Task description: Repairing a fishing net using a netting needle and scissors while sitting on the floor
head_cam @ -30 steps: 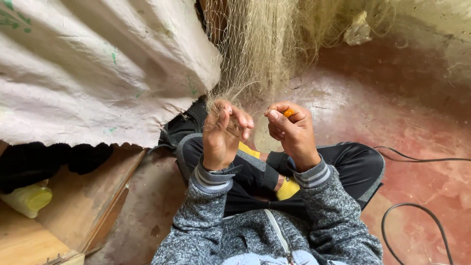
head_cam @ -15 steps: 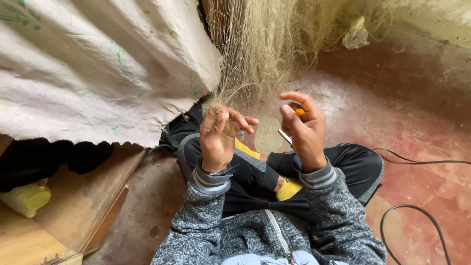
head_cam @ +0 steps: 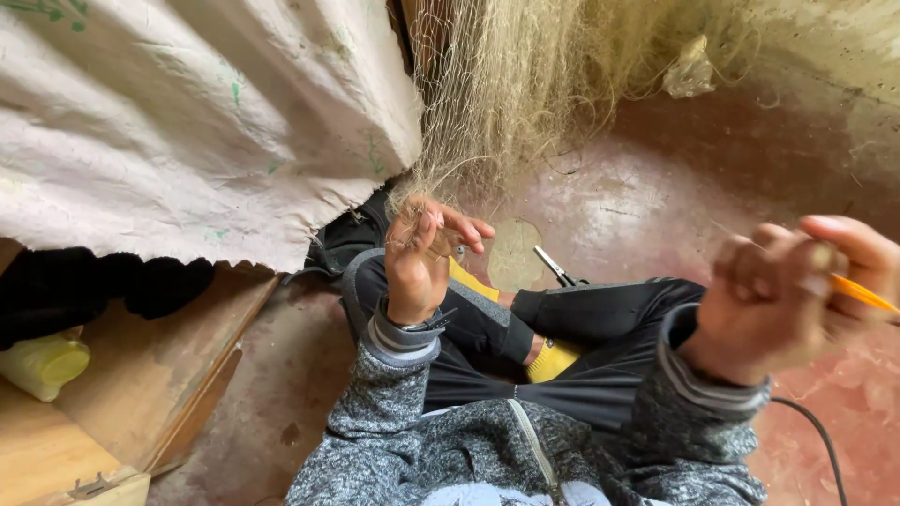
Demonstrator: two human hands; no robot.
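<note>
Currently we note mending step: left hand (head_cam: 419,267) pinches fishing net (head_cam: 506,94) mesh; right hand (head_cam: 797,295), drawn aside, grips orange netting needle (head_cam: 862,293). Next move needs taut thread, we judge.

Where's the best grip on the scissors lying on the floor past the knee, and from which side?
Take the scissors by the closed blades, coming from above and from the far side. Only the blades show, pointing away across the red floor; the handle end is tucked behind the black trouser leg, so it probably cannot be reached directly.
</note>
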